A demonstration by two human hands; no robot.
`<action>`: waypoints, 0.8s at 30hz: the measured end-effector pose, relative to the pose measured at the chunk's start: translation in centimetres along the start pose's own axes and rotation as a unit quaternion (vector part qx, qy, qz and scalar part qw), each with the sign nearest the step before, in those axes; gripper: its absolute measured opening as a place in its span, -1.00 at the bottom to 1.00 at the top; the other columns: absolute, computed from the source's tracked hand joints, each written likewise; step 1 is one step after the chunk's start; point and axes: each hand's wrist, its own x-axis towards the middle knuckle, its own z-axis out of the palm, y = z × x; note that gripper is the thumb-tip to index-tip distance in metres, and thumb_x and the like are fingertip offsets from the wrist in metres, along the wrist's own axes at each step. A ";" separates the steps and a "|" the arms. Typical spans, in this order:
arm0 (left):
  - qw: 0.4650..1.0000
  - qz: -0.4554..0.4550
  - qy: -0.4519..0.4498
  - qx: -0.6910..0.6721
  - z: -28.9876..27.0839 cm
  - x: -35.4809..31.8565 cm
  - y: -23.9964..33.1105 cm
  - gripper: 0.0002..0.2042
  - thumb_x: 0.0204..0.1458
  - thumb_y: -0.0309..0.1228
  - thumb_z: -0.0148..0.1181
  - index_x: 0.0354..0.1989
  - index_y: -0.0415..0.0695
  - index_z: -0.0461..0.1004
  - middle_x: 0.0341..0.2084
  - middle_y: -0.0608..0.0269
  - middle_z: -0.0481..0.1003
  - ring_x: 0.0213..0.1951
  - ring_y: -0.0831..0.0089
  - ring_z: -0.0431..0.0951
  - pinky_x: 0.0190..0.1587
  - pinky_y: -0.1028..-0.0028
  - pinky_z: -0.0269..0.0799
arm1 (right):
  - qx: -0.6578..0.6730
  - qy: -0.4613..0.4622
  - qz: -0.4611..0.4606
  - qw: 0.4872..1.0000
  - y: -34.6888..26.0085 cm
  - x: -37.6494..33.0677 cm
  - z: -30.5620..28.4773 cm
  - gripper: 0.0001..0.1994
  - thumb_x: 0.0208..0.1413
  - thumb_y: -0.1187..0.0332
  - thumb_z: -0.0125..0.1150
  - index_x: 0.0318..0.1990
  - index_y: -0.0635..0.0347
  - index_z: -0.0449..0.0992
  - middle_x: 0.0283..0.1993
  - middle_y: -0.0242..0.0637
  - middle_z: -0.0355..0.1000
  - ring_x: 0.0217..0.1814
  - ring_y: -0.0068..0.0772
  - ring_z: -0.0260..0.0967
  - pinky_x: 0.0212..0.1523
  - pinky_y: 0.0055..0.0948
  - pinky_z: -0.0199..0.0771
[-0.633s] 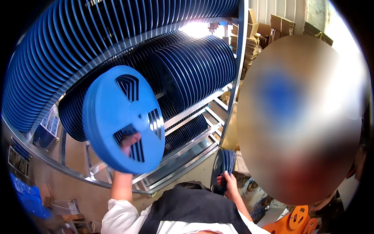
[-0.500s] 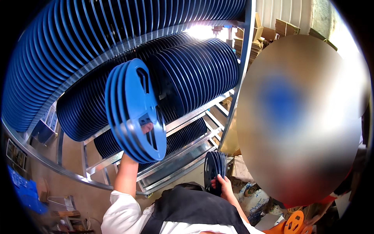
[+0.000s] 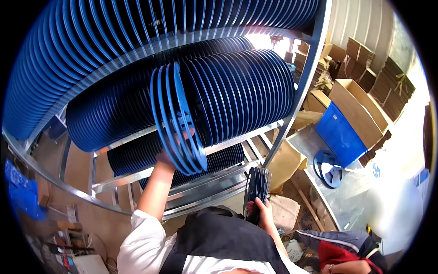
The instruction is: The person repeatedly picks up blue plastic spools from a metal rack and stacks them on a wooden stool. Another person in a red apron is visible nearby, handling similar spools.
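Nearest, I see the right hand [image 3: 264, 213] holding a stack of dark reels [image 3: 259, 181]. Farther left, the left hand [image 3: 167, 157] grips several blue reels [image 3: 183, 105], before the reel rows [image 3: 246, 91] on the metal rack [image 3: 311, 68]. Far right is a blue crate [image 3: 340, 134].

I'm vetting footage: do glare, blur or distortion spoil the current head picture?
Head view: glare whitens the right side and a gap above the dark-blue row of discs; head view: the silvery metal rack bows toward the rim; head view: a pale smear blurs the lower right, while the bright-blue plastic reels look fairly clear.
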 end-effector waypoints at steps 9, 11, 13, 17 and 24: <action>0.992 -0.104 -0.037 -0.055 -4.0 9.0 -8.9 -0.35 0.05 -0.18 0.15 0.30 -0.01 0.02 0.05 0.04 0.35 0.05 0.24 0.41 0.09 0.33 0.36 | -0.051 -0.046 0.041 0.997 -2.9 1.9 -2.1 -0.78 0.14 0.29 0.13 -0.17 0.21 0.35 -0.33 -0.19 0.51 -0.38 -0.36 0.48 -0.34 -0.41 0.48; 0.994 -0.089 0.002 -0.057 -4.9 10.7 -11.1 -0.27 0.07 -0.09 0.10 0.36 0.09 -0.13 0.19 0.05 0.22 0.15 0.24 0.32 0.14 0.34 0.29 | -0.050 -0.063 0.034 0.996 -3.2 2.6 -2.7 -0.79 0.14 0.30 0.12 -0.18 0.22 0.35 -0.32 -0.20 0.51 -0.37 -0.35 0.48 -0.34 -0.40 0.48; 0.995 -0.083 -0.002 -0.062 -4.5 10.5 -11.3 -0.26 0.08 -0.03 0.07 0.37 0.09 -0.14 0.21 0.05 0.20 0.16 0.24 0.30 0.15 0.34 0.27 | -0.054 -0.051 0.042 0.996 -3.4 2.5 -3.0 -0.78 0.12 0.31 0.13 -0.17 0.24 0.36 -0.31 -0.19 0.50 -0.37 -0.35 0.47 -0.34 -0.39 0.48; 0.989 -0.116 -0.001 -0.086 -3.3 9.3 -9.6 -0.30 0.08 0.05 0.02 0.34 0.03 -0.03 0.16 0.04 0.28 0.16 0.25 0.31 0.18 0.34 0.23 | -0.050 -0.060 0.025 0.997 -3.1 3.2 -4.3 -0.78 0.09 0.33 0.14 -0.18 0.26 0.38 -0.35 -0.19 0.47 -0.37 -0.32 0.46 -0.35 -0.37 0.49; 0.966 -0.006 0.253 -0.057 1.2 1.2 -7.3 -0.40 0.17 -0.05 -0.12 0.30 -0.16 0.06 0.26 0.06 0.12 0.30 0.28 0.07 0.30 0.33 -0.05 | 0.064 0.007 -0.028 0.997 -8.4 2.4 -6.6 -0.74 0.00 0.34 0.21 -0.26 0.38 0.41 -0.37 -0.11 0.47 -0.39 -0.23 0.49 -0.34 -0.28 0.57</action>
